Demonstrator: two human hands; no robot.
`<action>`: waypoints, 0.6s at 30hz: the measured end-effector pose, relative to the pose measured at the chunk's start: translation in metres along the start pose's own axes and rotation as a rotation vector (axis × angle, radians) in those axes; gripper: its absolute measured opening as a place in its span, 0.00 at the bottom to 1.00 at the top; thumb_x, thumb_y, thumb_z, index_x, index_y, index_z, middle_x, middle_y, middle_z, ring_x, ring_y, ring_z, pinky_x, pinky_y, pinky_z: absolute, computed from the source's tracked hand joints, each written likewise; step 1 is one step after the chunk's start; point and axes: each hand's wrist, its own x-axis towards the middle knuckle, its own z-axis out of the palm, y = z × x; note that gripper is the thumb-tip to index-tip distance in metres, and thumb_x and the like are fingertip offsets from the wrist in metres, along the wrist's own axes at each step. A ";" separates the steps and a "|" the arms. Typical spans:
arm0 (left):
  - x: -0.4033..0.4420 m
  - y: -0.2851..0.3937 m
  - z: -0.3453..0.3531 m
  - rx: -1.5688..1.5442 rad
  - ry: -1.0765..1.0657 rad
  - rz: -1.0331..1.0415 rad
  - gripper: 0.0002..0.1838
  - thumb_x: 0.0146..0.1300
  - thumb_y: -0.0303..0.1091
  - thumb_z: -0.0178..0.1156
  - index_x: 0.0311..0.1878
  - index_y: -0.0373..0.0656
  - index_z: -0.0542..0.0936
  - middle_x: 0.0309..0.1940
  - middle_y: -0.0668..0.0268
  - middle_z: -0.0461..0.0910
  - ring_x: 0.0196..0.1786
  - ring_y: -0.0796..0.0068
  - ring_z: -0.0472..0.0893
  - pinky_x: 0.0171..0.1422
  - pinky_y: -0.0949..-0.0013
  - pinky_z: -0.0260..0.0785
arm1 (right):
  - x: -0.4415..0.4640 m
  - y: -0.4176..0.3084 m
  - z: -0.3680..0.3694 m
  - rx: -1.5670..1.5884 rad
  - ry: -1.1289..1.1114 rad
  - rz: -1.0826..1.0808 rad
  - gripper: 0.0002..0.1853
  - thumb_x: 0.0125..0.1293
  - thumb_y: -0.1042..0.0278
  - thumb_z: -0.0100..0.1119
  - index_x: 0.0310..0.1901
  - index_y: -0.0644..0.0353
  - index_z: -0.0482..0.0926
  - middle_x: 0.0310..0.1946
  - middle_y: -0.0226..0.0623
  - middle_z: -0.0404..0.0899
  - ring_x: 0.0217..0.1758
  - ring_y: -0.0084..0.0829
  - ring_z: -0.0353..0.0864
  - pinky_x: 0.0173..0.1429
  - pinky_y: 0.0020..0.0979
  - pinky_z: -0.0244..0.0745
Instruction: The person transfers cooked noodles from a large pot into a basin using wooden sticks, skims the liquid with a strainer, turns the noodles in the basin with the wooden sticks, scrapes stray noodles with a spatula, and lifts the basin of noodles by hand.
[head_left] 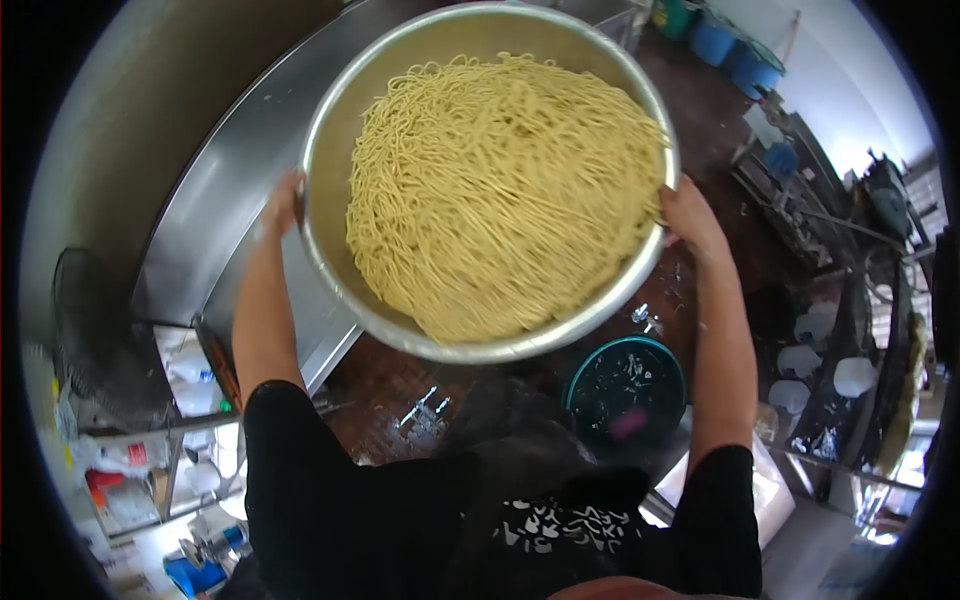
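A wide metal bowl (330, 130) full of yellow noodles (500, 200) is held up in front of me, tilted so its inside faces the camera. My left hand (284, 205) grips its left side at the rim, slightly blurred. On the opposite side my right hand (690, 215) is closed round the rim, thumb towards the noodles. The fingers of both hands are partly hidden behind the bowl.
A steel counter (220, 200) runs along the left. On the wet brown floor (370, 410) stands a dark green tub (625, 390) below the bowl. Blue bins (750, 65) are at the far right; plastic jugs (855, 377) and racks line the right side.
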 end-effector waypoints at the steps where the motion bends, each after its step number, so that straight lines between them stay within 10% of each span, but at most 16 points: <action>1: -0.004 -0.091 -0.029 0.154 0.076 -0.004 0.29 0.75 0.46 0.52 0.73 0.42 0.64 0.65 0.53 0.72 0.63 0.63 0.76 0.63 0.61 0.73 | 0.021 -0.017 0.048 -0.015 -0.053 0.027 0.21 0.70 0.63 0.47 0.56 0.72 0.73 0.35 0.48 0.82 0.25 0.40 0.83 0.19 0.35 0.80; 2: -0.027 -0.132 -0.020 0.493 0.163 0.050 0.29 0.75 0.43 0.53 0.73 0.39 0.64 0.67 0.50 0.70 0.65 0.62 0.75 0.69 0.63 0.68 | 0.050 -0.026 0.075 -0.019 -0.077 0.077 0.21 0.71 0.62 0.48 0.56 0.73 0.73 0.34 0.46 0.82 0.22 0.38 0.83 0.20 0.35 0.81; 4: -0.065 -0.153 0.032 -0.576 0.390 -0.072 0.28 0.75 0.40 0.54 0.72 0.36 0.66 0.65 0.49 0.72 0.63 0.60 0.76 0.66 0.60 0.70 | 0.094 -0.004 0.143 0.127 -0.225 0.202 0.21 0.72 0.62 0.49 0.57 0.73 0.72 0.29 0.42 0.81 0.17 0.35 0.80 0.19 0.33 0.81; 7: -0.126 -0.033 0.122 -0.361 0.496 -0.181 0.26 0.74 0.37 0.54 0.70 0.33 0.67 0.60 0.48 0.76 0.59 0.59 0.77 0.62 0.57 0.72 | 0.107 0.070 0.106 0.344 -0.182 0.053 0.18 0.72 0.63 0.50 0.52 0.73 0.73 0.25 0.39 0.79 0.16 0.32 0.78 0.18 0.31 0.79; 9: -0.081 -0.121 0.009 -0.342 0.595 -0.200 0.24 0.74 0.36 0.54 0.67 0.33 0.68 0.56 0.50 0.78 0.55 0.60 0.79 0.57 0.59 0.74 | 0.124 -0.007 0.225 0.327 -0.099 0.028 0.16 0.73 0.63 0.51 0.48 0.71 0.72 0.24 0.37 0.78 0.15 0.29 0.76 0.16 0.30 0.76; 14: -0.122 -0.121 -0.028 -0.490 0.644 -0.183 0.20 0.74 0.35 0.53 0.63 0.32 0.72 0.52 0.53 0.79 0.51 0.61 0.80 0.55 0.59 0.75 | 0.097 -0.051 0.266 0.336 -0.084 -0.031 0.13 0.73 0.63 0.52 0.42 0.68 0.72 0.23 0.35 0.76 0.16 0.27 0.74 0.15 0.27 0.67; 18: -0.125 -0.139 -0.051 -0.455 0.595 -0.090 0.22 0.73 0.31 0.50 0.68 0.36 0.70 0.60 0.54 0.77 0.61 0.58 0.78 0.65 0.61 0.71 | 0.094 -0.043 0.305 0.482 0.106 -0.220 0.14 0.69 0.66 0.57 0.45 0.71 0.74 0.31 0.40 0.80 0.28 0.31 0.82 0.35 0.32 0.79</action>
